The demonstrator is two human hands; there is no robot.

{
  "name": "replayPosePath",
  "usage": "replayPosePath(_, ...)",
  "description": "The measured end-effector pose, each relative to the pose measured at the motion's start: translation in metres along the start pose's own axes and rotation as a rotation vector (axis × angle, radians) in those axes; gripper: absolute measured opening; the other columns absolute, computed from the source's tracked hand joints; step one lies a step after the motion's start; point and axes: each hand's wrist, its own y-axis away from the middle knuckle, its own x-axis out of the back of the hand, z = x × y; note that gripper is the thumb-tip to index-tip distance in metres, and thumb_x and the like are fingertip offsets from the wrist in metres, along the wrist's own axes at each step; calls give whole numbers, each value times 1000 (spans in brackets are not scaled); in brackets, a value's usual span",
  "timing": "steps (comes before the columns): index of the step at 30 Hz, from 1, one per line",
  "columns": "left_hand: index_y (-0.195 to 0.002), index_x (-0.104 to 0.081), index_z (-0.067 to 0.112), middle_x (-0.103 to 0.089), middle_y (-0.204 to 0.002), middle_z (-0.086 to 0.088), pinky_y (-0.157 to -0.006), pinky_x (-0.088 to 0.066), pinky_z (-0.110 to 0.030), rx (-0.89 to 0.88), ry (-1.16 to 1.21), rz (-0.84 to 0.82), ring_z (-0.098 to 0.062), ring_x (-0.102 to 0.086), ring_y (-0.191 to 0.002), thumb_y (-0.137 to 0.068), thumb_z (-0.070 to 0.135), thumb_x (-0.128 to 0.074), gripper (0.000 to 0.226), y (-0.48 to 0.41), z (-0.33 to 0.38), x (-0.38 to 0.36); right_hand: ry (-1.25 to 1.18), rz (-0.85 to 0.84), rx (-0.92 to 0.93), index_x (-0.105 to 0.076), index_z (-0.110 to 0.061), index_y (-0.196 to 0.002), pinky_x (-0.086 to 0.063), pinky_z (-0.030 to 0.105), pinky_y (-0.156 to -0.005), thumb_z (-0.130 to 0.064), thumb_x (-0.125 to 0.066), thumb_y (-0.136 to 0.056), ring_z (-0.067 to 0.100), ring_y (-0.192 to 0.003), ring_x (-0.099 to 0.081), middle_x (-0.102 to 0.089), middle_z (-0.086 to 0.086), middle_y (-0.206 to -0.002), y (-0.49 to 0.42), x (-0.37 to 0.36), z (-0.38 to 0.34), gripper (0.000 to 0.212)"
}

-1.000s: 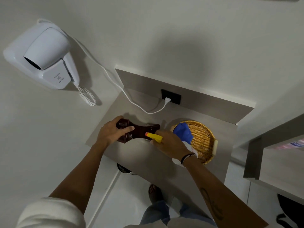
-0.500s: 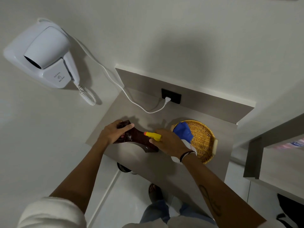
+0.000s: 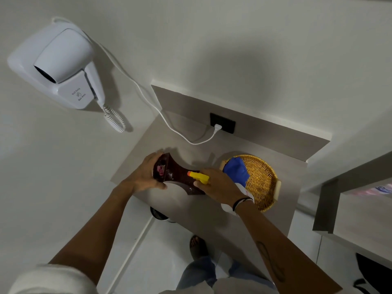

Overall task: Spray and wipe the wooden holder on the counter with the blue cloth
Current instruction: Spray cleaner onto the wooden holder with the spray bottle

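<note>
Seen from above, a person stands at a small grey counter (image 3: 212, 211) set into a corner. The left hand (image 3: 146, 177) clamps its fingers around the wide upper-left end of a dark wooden holder (image 3: 176, 175). The right hand (image 3: 218, 185) is closed around a spray bottle (image 3: 199, 177), its yellow nozzle aimed left at the holder's middle and very close to it; whether it touches is hard to judge at this angle. The bottle's white body shows below the wrist.

Compared with a second ago, the holder has turned. It lay almost level across the counter then; now its long axis runs diagonally, from the gripped end at upper left down to a flared foot at lower right, near the counter's front edge. The gripped end looks lifted off the surface. Both hands have stayed on their objects.

A blue cloth (image 3: 236, 172) lies in a round wicker tray (image 3: 265, 187) just right of the right hand. The tray fills much of the counter's right side, close to the front edge. The left wall hems in the holder's gripped end. Bare counter remains behind the holder, up to a black socket (image 3: 222, 124) with a white plug. A white hair dryer (image 3: 61, 66) hangs on the wall at upper left, well apart.
</note>
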Motion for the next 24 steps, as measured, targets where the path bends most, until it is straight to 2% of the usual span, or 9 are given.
replayPosePath(2, -150, -43, 23, -51, -144, -4, -112, -47, -49, -58, -82, 102, -29, -52, -132, -46, 40, -100, 120, -3, 4, 0, -6, 2, 0, -66, -7, -109, -54, 38, -78, -36, -60, -102, 27, -88, -67, -69, 10, -96, 2, 2, 2, 30)
replayPosePath(4, -138, -54, 24, -61, -124, 1, -102, -54, -48, -38, -103, 166, -24, -60, -116, -42, 58, -93, 110, -3, 9, 0, -1, 4, -11, -66, -7, -110, -56, 43, -82, -37, -60, -103, 28, -89, -67, -70, 13, -98, 5, 4, 5, 31)
replayPosePath(6, -146, -46, 31, -63, -128, -1, -102, -54, -49, 11, -68, 198, -26, -62, -117, -48, 69, -88, 113, -4, 13, 0, -2, 4, -12, -65, -6, -110, -56, 41, -80, -35, -61, -103, 29, -89, -68, -71, 14, -98, 7, 5, 8, 30)
replayPosePath(9, -152, -35, 37, -65, -135, -6, -101, -55, -50, 78, -41, 221, -31, -65, -118, -56, 82, -79, 115, -7, 20, 0, -4, 15, -16, -65, -5, -106, -47, 32, -72, -32, -61, -103, 29, -87, -67, -70, 15, -98, 7, 6, 8, 28)
replayPosePath(13, -139, -50, 31, -71, -118, -1, -90, -58, -43, 169, -25, 267, -24, -67, -98, -46, 102, -63, 118, -12, 32, 2, 20, 35, 13, -65, -6, -110, -53, 38, -78, -35, -59, -104, 28, -90, -66, -70, 12, -102, 4, 7, 1, 30)
replayPosePath(16, -128, -58, 33, -66, -104, 6, -89, -60, -44, 213, -14, 255, -21, -66, -92, -43, 106, -60, 112, -14, 36, 4, 1, 62, 31, -65, -7, -109, -53, 41, -80, -36, -59, -104, 26, -88, -64, -68, 10, -97, 1, 7, -2, 30)
replayPosePath(20, -124, -62, 34, -68, -107, 3, -88, -58, -42, 266, -3, 226, -23, -67, -94, -46, 107, -56, 107, -16, 37, 5, -7, 70, 28, -63, -8, -101, -54, 45, -79, -37, -61, -102, 28, -84, -63, -66, 10, -91, -2, 7, -1, 29)
replayPosePath(24, -119, -64, 32, -70, -105, 0, -86, -58, -41, 285, -3, 251, -24, -68, -93, -47, 107, -55, 104, -19, 36, 4, 13, 61, 36, -66, -7, -107, -56, 45, -80, -37, -61, -102, 28, -86, -64, -68, 11, -94, -2, 10, 0, 31)
